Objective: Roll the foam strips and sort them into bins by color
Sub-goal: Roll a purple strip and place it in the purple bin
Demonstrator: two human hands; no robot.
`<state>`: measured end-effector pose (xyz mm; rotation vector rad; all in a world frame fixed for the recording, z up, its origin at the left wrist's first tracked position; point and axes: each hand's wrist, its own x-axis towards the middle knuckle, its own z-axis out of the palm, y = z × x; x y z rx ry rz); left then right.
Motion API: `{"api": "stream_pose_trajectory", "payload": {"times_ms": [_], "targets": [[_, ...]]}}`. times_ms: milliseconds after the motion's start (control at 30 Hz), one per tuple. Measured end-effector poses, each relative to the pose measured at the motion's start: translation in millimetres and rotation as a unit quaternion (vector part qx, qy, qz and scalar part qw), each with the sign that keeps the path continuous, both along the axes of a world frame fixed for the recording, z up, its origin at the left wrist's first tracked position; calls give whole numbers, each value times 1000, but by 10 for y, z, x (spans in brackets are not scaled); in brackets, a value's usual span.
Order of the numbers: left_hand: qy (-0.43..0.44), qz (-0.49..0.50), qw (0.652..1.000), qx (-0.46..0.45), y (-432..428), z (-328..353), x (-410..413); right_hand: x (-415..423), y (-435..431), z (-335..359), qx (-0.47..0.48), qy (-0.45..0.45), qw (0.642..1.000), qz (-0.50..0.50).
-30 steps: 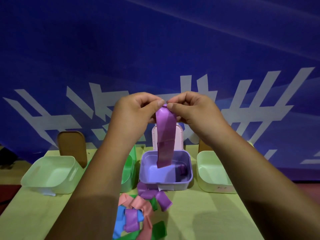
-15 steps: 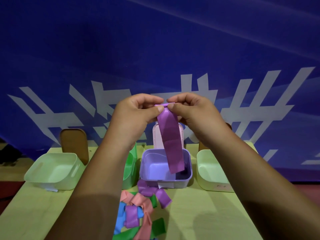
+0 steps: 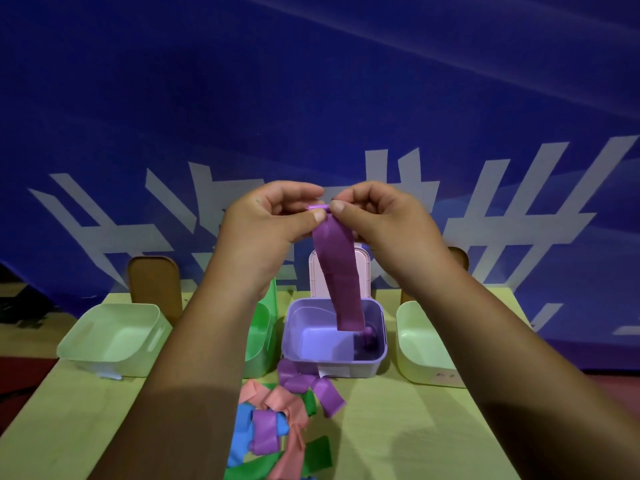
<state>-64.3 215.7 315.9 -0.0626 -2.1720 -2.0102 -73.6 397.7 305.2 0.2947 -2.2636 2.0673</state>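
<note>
The blue backdrop point(image 3: 311, 98) fills the upper field, and the counter point(image 3: 398, 427) below it carries a row of four bins: a pale green bin point(image 3: 104, 341) at the left, a green bin point(image 3: 263, 327) partly hidden behind the left forearm, a purple bin point(image 3: 332, 362) at the centre with a pink lid point(image 3: 362, 271) propped upright behind it, and a pale bin point(image 3: 415, 358) at the right. Progress is judged early. The purple bin holds what appears to be one purple roll point(image 3: 369, 341) in its right corner, both pale bins show nothing inside, and the green bin interior is mostly hidden. A pile of loose strips point(image 3: 277, 420) in pink, blue, green and purple lies unrolled on the counter just in front of the purple bin. The purple strip point(image 3: 341, 282) hangs from both raised hands above the purple bin; whether its lower end reaches into the bin cannot be told. The left hand point(image 3: 266, 230) and the right hand point(image 3: 381, 223) meet at the top end of the strip, with the fingers point(image 3: 317, 216) of each curled and pinching it. Only a first small turn of the roll is formed there.
</note>
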Motion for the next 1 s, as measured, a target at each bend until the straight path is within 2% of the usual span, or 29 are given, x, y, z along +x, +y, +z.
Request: {"api": "stream_pose_trajectory", "payload": {"times_ms": [300,633,733,900,1000], "targets": [[-16,-30,999,40,24,33,17,10,38,69,7,28,1000,-4],[-1,18,1000,5,18,-28,7,9,64,88,24,44,999,-8],[21,32,999,-20,17,-17,5,-2,44,63,-3,35,999,-9],[52,36,998,-8,28,10,21,-39,-12,-11,-107,-21,994,17],[54,37,998,-9,21,-13,16,-20,-19,-38,-93,-16,995,18]]}}
